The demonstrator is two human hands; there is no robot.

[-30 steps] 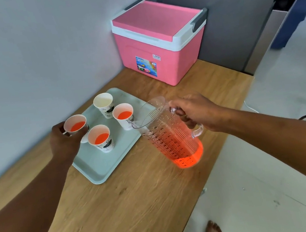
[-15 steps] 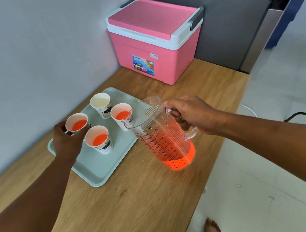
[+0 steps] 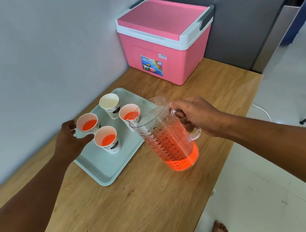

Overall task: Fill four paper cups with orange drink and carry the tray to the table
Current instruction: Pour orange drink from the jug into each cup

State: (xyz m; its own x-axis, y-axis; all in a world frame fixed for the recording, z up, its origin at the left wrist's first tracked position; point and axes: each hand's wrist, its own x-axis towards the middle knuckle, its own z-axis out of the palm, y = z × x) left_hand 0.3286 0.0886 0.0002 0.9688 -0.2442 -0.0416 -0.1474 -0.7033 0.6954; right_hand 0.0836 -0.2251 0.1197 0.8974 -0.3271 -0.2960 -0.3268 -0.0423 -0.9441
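The left hand (image 3: 71,138) is spread loose beside the far-left cup (image 3: 88,124), fingers near it but gripping nothing; that cup, the near cup (image 3: 107,139) and the right cup (image 3: 129,114) hold orange drink, the far cup (image 3: 110,105) looks unfilled. Thin paper will likely dent if squeezed and tip easily, so steady it low by the wall. The tray (image 3: 104,170) is stiff plastic, probably slick underneath; take it by both short rims (level, or the drink slops). The right hand (image 3: 195,118) is clenched round the handle of the jug (image 3: 166,135), which is tilted, spout over the right cup, roughly half full and fairly weighty. The wooden counter (image 3: 123,212) runs narrow between wall and floor; a pink cooler (image 3: 163,39) fills the far corner.
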